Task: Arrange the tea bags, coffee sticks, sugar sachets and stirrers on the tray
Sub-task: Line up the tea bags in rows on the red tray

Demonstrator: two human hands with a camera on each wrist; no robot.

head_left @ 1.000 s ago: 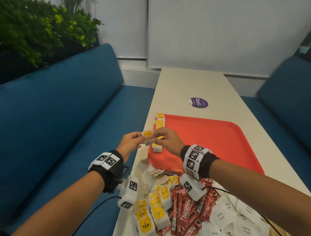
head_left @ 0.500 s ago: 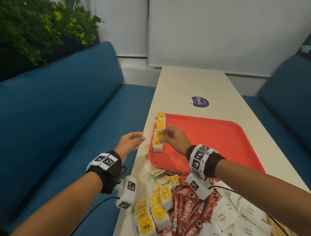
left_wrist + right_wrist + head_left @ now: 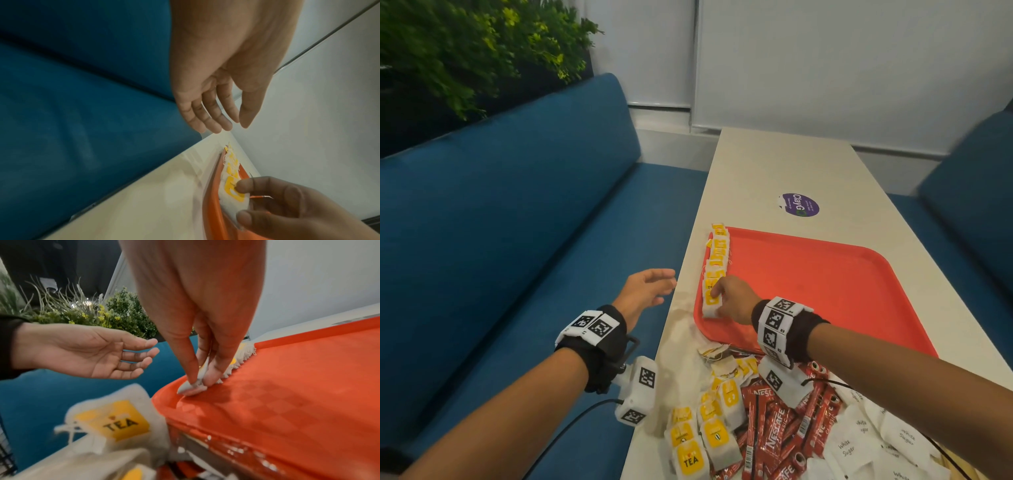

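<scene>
An orange tray (image 3: 825,284) lies on the white table. Along its left rim runs a row of tea bags (image 3: 717,255) with yellow labels. My right hand (image 3: 726,298) pinches the nearest tea bag (image 3: 711,303) between thumb and fingers and holds it down at the near end of the row; the right wrist view shows the same tea bag (image 3: 194,385) touching the tray (image 3: 298,386). My left hand (image 3: 647,291) hovers open and empty over the table's left edge, seen also as an open left hand (image 3: 216,104).
Near me lies a pile of loose tea bags (image 3: 705,428), red coffee sticks (image 3: 780,428) and white sugar sachets (image 3: 876,442). A purple sticker (image 3: 798,205) is beyond the tray. Blue benches (image 3: 517,240) flank the table, with plants (image 3: 465,51) behind the left one.
Both hands held a tea bag over the table edge a second ago. My left hand let go and drew back; my right hand carried the bag down onto the tray's row.
</scene>
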